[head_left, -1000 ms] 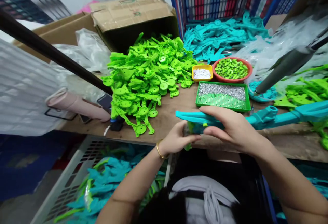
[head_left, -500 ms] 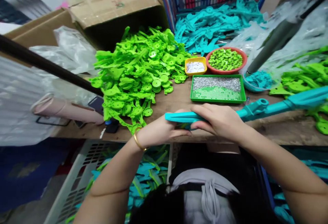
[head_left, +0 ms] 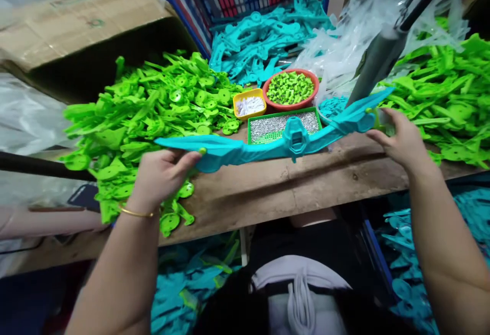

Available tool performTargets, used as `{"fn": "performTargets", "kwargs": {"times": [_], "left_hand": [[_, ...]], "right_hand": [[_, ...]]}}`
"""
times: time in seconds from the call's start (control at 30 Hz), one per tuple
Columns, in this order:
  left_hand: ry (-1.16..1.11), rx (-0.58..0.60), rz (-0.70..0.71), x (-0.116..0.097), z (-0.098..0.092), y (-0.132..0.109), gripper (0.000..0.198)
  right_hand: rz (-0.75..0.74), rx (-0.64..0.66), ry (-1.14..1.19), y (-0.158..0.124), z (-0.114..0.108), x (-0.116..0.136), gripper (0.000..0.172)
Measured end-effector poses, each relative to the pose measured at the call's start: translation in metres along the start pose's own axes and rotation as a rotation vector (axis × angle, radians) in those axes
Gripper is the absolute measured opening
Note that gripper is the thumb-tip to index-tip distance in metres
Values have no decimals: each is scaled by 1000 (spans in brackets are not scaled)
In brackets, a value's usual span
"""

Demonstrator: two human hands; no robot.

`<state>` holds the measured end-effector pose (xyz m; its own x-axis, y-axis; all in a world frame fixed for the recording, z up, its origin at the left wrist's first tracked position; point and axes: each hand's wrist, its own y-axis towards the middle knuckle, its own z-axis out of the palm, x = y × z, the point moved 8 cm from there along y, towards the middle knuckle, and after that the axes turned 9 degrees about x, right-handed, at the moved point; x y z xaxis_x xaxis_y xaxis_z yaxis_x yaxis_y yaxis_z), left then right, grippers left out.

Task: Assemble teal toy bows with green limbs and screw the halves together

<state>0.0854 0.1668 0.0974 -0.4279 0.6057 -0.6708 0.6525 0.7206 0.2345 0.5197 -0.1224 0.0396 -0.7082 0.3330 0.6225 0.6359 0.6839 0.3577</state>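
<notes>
A teal plastic toy bow (head_left: 264,152) is held crosswise above the table's front part, with a raised bracket at its middle. My left hand (head_left: 163,174), with a gold bangle at the wrist, pinches the bow's left end, and a small green tip shows by the thumb. At the right end, my right hand (head_left: 400,138) is closed around a yellow-green piece on the bow, partly hidden by the fingers. Behind the bow lies a green tray (head_left: 249,129) of small silvery parts, partly covered by it.
Green plastic pieces are heaped at left (head_left: 153,105) and right (head_left: 451,100). A yellow dish (head_left: 236,108) of white pins and a red bowl (head_left: 316,90) of green bits stand behind the tray. A grey post (head_left: 377,64) rises at right. Teal parts (head_left: 264,33) lie at the back.
My hands have moved apart from the middle to the bow's two ends. The bow has turned and shifted left, so its whole length now shows. The camera view has swung right.
</notes>
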Motion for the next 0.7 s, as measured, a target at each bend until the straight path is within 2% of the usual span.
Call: {"fn": "performTargets", "kwargs": {"times": [0.07, 0.1, 0.13, 0.17, 0.2, 0.23, 0.27, 0.3, 0.33, 0.37, 0.4, 0.43, 0.5, 0.6, 0.63, 0.7], "left_hand": [[237, -113, -4, -12, -23, 15, 42], [378, -213, 39, -27, -34, 20, 39], [482, -369, 123, -50, -43, 21, 41], [557, -499, 229, -74, -44, 18, 48], [620, -642, 393, -104, -36, 11, 57], [592, -696, 489, -125, -22, 7, 53], [543, -607, 580, -144, 4, 10, 47], [513, -414, 629, -159, 39, 18, 45], [497, -251, 611, -169, 73, 26, 45], [486, -136, 564, -176, 104, 33, 46], [466, -40, 501, -178, 130, 39, 48], [426, 14, 430, -179, 148, 44, 51], [367, 15, 341, -179, 162, 47, 53], [389, -19, 361, -185, 152, 45, 51], [430, -16, 385, -187, 147, 44, 50], [544, 44, 426, -189, 140, 44, 51]], "right_hand": [[27, 133, 137, 8, 12, -11, 47], [40, 153, 259, 8, 18, -10, 42], [56, 170, 388, 6, 25, -5, 38], [68, 184, 506, 2, 35, 3, 37], [76, 193, 611, -4, 45, 13, 38], [76, 200, 685, -10, 56, 26, 40], [76, 206, 755, -16, 68, 39, 42], [92, 202, 876, -23, 79, 51, 44], [105, 197, 971, -29, 90, 63, 46], [116, 191, 1044, -35, 99, 73, 47], [126, 179, 1105, -41, 106, 82, 48], [133, 165, 1144, -46, 111, 90, 47], [134, 142, 1209, -53, 114, 100, 48], [110, 212, 1237, -56, 109, 109, 45], [113, 270, 1201, -56, 107, 112, 43], [140, 476, 1061, -56, 105, 117, 46]]}}
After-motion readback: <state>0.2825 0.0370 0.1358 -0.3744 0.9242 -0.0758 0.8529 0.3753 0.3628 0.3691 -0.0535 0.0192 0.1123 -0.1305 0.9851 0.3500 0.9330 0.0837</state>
